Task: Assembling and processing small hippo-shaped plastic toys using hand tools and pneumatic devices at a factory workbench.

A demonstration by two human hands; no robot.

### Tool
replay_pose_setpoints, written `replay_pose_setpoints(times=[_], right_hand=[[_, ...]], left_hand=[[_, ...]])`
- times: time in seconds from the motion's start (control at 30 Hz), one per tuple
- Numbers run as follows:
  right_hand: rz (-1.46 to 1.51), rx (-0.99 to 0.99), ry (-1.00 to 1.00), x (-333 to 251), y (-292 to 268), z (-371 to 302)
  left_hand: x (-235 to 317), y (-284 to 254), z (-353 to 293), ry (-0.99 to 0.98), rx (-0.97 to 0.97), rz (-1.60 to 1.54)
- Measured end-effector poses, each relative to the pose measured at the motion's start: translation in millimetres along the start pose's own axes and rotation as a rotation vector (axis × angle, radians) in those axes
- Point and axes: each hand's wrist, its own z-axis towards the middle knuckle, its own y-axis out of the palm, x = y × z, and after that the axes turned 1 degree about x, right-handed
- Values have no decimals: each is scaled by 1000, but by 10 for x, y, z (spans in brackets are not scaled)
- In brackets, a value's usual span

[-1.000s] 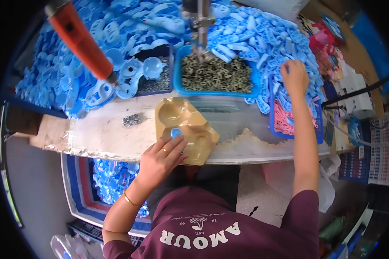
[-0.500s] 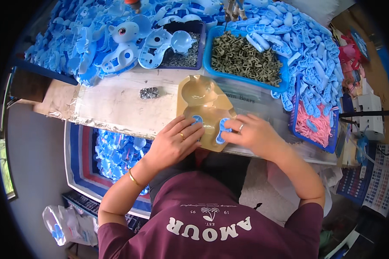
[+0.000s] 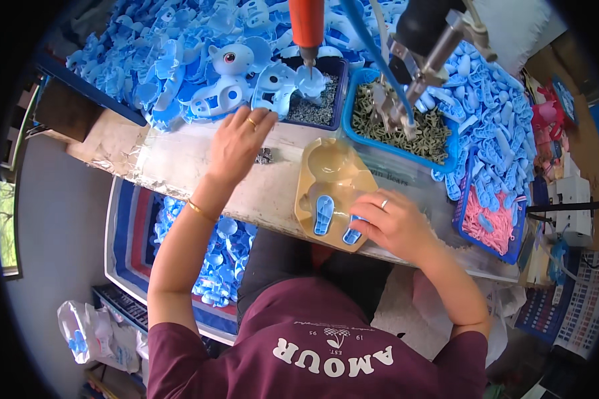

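A tan moulded tray [image 3: 333, 157] with shaped hollows lies near the table's front edge. In its left lower hollow sits a blue leg-shaped plastic piece [image 3: 323, 214], its ribbed inside facing up. My right hand [image 3: 394, 223] has its fingers closed at the top of a second blue leg piece [image 3: 353, 230] in the right lower hollow. Away from the tray, my left hand [image 3: 238, 143] reaches over the table with fingers stretched out. Its fingertips come close to a blue toy body half [image 3: 274, 88]; whether they touch cannot be made out. Small metal screws [image 3: 264, 157] lie beside this hand.
Blue toy parts [image 3: 133, 73] heap at the back, around a toy with an eye [image 3: 230, 60]. An orange screwdriver [image 3: 306, 26] and a metal tool head [image 3: 406, 100] hang over a screw bin [image 3: 340, 106] and a blue basin [image 3: 454, 156]. Pink pieces [image 3: 482, 219] fill a basket.
My left hand has left the tray and moved away to the blue body halves, uncovering the left leg piece. My right hand stays at its piece. The hanging tools show more fully as the view shifts.
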Motion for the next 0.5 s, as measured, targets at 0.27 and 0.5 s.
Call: replay_pose_setpoints(times=[0.27, 0.5], right_hand=[[762, 166, 689, -85, 269, 326], [629, 80, 684, 211, 251, 319]], left_hand=[[1095, -651, -157, -24, -64, -270], [1588, -791, -243, -67, -37, -512]])
